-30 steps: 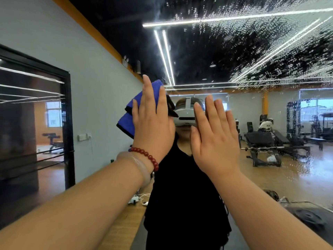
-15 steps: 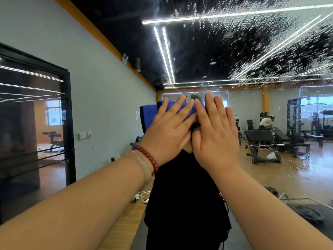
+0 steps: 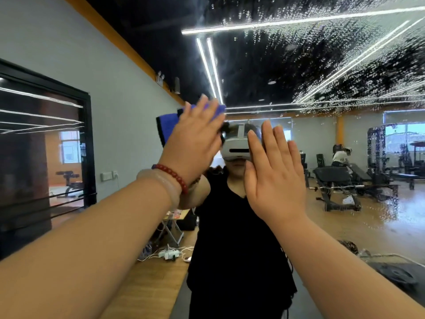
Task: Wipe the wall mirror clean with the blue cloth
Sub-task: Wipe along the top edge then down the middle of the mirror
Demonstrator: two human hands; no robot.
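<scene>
The wall (image 3: pixel 119 95) is grey, with an orange stripe (image 3: pixel 119 40) along the top. The ceiling (image 3: pixel 253 72) is black, and long white lights (image 3: pixel 208 65) shine on it. The floor (image 3: pixel 379 229) is brown wood. Black gym benches (image 3: pixel 331 178) stand far back on the right, near a bright window (image 3: pixel 404 137). White cables (image 3: pixel 170 253) lie on the floor.

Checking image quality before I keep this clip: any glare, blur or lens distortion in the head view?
Head view: the wide-angle lens bows the frame edges; reflected strip lights glare white in the mirror; droplets speckle its upper right; left hand on the blue cloth slightly motion-blurred; right hand sharp.
</scene>
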